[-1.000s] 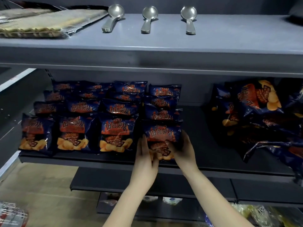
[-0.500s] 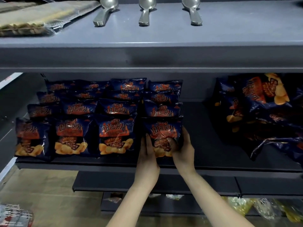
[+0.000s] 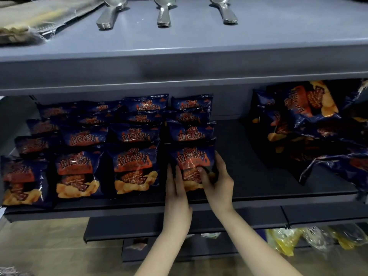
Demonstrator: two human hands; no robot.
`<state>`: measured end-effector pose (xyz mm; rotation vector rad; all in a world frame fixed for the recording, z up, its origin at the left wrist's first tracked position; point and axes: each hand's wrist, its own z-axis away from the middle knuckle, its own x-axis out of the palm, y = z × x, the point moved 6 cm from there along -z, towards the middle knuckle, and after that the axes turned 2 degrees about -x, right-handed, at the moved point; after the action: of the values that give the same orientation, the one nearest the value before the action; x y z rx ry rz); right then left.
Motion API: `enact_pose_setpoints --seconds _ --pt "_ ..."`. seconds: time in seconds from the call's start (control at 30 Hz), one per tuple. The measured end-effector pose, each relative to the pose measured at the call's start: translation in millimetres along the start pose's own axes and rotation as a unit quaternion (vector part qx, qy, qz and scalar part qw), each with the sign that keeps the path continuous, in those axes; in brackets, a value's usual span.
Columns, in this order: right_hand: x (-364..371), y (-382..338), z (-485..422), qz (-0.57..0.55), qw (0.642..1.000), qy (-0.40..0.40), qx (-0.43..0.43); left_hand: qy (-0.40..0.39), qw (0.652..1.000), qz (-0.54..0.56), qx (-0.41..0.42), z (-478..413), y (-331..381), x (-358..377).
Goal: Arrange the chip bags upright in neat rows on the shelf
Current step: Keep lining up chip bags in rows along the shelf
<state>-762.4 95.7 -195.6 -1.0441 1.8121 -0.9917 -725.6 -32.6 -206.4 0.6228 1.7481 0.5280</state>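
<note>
Dark blue chip bags with orange print stand upright in several rows on the dark middle shelf (image 3: 258, 176). The front bag of the rightmost row (image 3: 194, 160) is between my hands. My left hand (image 3: 176, 188) lies flat against its left edge with straight fingers. My right hand (image 3: 216, 180) grips its right side, thumb across the front. A loose pile of the same bags (image 3: 310, 124) lies tumbled at the shelf's right end.
The grey shelf above (image 3: 199, 48) carries three metal spoons (image 3: 163, 12) and wrapped flat packs (image 3: 39, 18). Lower shelves hold yellow packets (image 3: 286, 242) at the right. Bare shelf surface lies between the rows and the pile.
Both hands have pushed the front bag of the rightmost row back and more upright against the bags behind it. The view has moved closer and tilted down.
</note>
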Motion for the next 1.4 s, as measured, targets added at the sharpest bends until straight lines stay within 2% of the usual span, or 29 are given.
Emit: enact_pose_setpoints --seconds 0.17,0.33,0.5,0.7,0.93,1.2,1.4 --pt "-1.3 -3.0 0.2 -0.011 0.999 0.040 0.011 0.014 0.995 -0.059 0.081 12.4 5.5 0.6" --pt "-3.8 -1.5 1.1 -0.032 0.999 0.033 0.007 -0.009 0.997 -0.014 0.081 8.2 0.7 -1.8" --pt "4.1 -2.4 4.9 0.023 1.000 0.016 0.007 -0.038 0.996 0.000 0.083 2.1 -4.7 -3.5" --pt "-7.9 -10.8 6.0 0.044 0.995 0.092 0.013 -0.042 0.994 0.016 0.099 3.0 -5.9 -3.3" --pt "-54.7 -9.6 48.4 0.095 0.974 0.201 0.040 0.019 0.987 0.036 0.153 18.3 5.8 -13.7" --pt "-121.9 -1.3 57.3 0.108 0.940 0.317 0.066 0.000 0.972 0.119 0.205 32.5 53.6 -9.7" --pt "-156.2 2.3 45.8 0.090 0.935 0.339 0.055 -0.027 0.969 0.141 0.202 23.4 79.8 12.8"
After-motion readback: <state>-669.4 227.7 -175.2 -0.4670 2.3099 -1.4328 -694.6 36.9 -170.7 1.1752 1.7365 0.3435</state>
